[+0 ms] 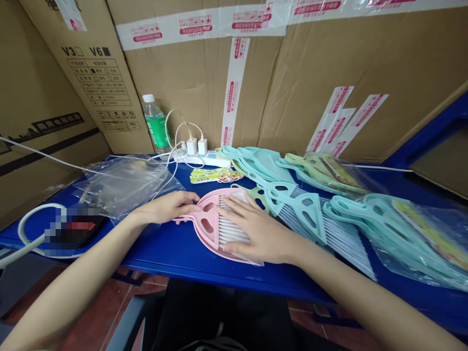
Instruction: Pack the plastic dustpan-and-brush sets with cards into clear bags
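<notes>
A pink hand brush (214,220) with white bristles lies nested in a pink dustpan (205,196) on the blue table (157,248). My left hand (168,206) is closed at the handle end of the pair, its thumb and fingers pinching the handles. My right hand (254,229) lies flat over the bristles with its fingers spread, covering part of the brush and the pan's wide end. Just beyond it are turquoise hand brushes (305,214) with pale bristles. A green handle (258,195) shows partly behind my right hand.
Turquoise dustpans (268,163) lie at the back; bagged sets (398,229) lie right. Crumpled plastic bags (124,180) sit left, near a blurred dark object (78,231). Behind are printed cards (214,174), a power strip (214,159), a bottle (157,124) and cardboard boxes (183,73).
</notes>
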Available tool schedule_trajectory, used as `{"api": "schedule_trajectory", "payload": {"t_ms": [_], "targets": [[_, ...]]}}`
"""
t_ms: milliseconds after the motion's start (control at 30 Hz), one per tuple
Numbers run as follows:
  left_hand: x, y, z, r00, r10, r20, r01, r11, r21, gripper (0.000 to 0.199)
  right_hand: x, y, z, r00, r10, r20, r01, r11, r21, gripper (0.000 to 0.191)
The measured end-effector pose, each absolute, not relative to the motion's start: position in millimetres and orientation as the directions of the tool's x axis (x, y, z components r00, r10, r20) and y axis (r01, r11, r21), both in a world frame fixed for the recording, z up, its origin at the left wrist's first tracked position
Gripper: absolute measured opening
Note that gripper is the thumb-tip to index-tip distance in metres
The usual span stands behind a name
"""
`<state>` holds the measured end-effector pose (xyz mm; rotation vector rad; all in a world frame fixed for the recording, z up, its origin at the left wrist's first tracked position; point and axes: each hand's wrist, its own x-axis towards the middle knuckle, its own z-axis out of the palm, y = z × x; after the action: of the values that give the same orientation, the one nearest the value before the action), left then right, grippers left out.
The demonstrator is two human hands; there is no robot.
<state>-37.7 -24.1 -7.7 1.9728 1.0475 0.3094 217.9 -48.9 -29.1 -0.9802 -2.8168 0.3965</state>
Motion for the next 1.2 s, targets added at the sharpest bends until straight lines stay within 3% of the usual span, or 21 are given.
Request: {"api": "schedule_trajectory", "payload": {"t_ms": [500,1200], "targets": [[-36.9,-24.3,-7.9,0.617,0.769,-0.165,0.546,-0.268,0.793,0.046,219.2,-45.7,-35.9,-0.789,0.614,-0.034,0.583,0.729,-0.359,0.09],[-38.1,-22.7,-9.5,0.622,0.768,-0.153,0.575,-0.316,0.754,0.047,219.7,-45.4,-31.9,-0.8,0.599,-0.033,0.574,0.748,-0.333,0.079]]}}
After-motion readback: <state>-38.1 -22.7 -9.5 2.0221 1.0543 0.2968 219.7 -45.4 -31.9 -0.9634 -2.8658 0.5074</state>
